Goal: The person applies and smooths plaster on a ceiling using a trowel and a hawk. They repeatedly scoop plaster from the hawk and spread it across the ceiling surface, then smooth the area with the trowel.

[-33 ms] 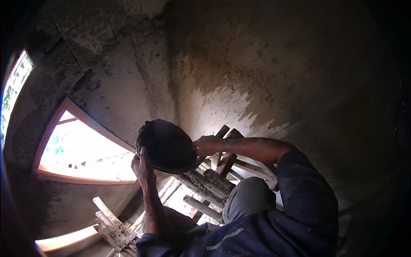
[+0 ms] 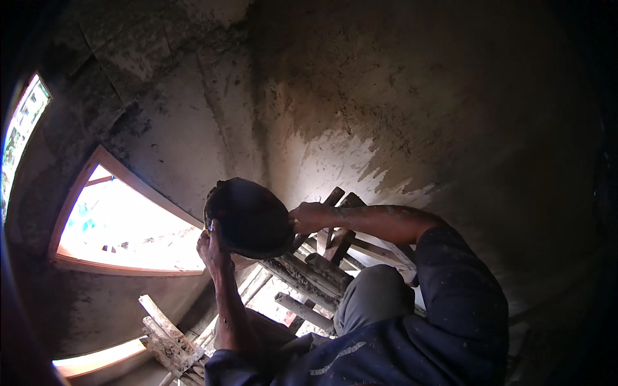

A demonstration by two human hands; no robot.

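At left, a bright window (image 2: 129, 225) opens in the wall (image 2: 212, 128). Next, the left hand (image 2: 215, 248) grasps the near left edge of a dark round bowl (image 2: 250, 219), raised between the 2 hands. The right hand (image 2: 310, 217) is clenched on its right edge. Wooden poles (image 2: 312, 273) lie below, beside a knee (image 2: 376, 296) in grey trousers.

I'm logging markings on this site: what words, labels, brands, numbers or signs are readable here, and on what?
No text can be read.
Dark round object between the left hand and right hand: none visible.
Dark clothing: a pale streak, not legible lettering.
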